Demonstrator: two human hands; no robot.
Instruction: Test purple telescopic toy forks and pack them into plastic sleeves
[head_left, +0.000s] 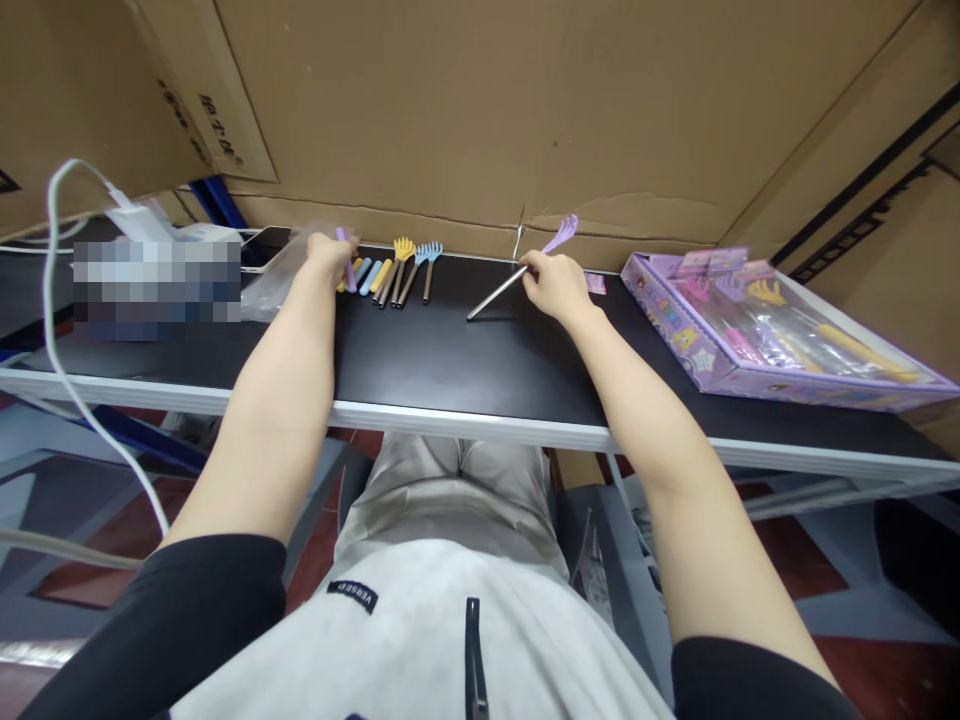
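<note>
Purple handle (pixel 347 268) and purple claw rod (pixel 498 293) are held apart, one per hand, not joined. Yellow handles (pixel 381 277), blue handles (pixel 370 278), yellow claws (pixel 403 249) and blue claws (pixel 430 253) are left loose on the black table (pixel 465 375), also unjoined; work judged early. Packed claws (pixel 765 292) are seen in the box (pixel 679 335) at far right. Rod is pinched around mid-shaft by thumb and fingers of the right hand (pixel 556 284); claw end pointed up and away, bare end angled down, table contact can't be told. Handle is apparently pinched by the left hand (pixel 327 258), near upright, just beside the loose handles; finger closure partly hidden. Rod and handle are well apart, loose claws lying between.
</note>
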